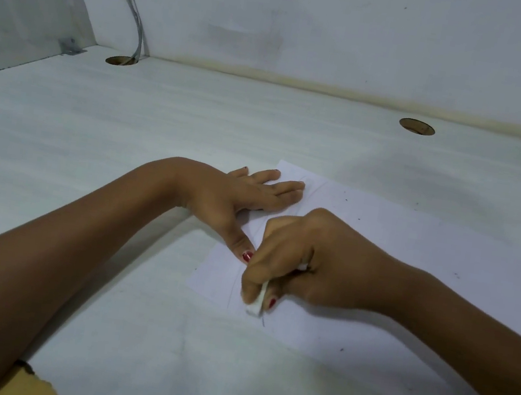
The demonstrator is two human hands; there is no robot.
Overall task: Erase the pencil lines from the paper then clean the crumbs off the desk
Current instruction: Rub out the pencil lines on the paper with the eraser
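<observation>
Sheet of paper (377,265): thin, light, apt to slide or crease; left hand (236,193) flat-fingered pins far-left corner, right hand (303,264) pinches white eraser (254,306) near edge.

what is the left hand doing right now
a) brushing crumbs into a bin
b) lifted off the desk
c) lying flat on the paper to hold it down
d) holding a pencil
c: the left hand lies with straight fingers on the far left part of the paper, while the right hand pinches the white eraser against the sheet.
</observation>
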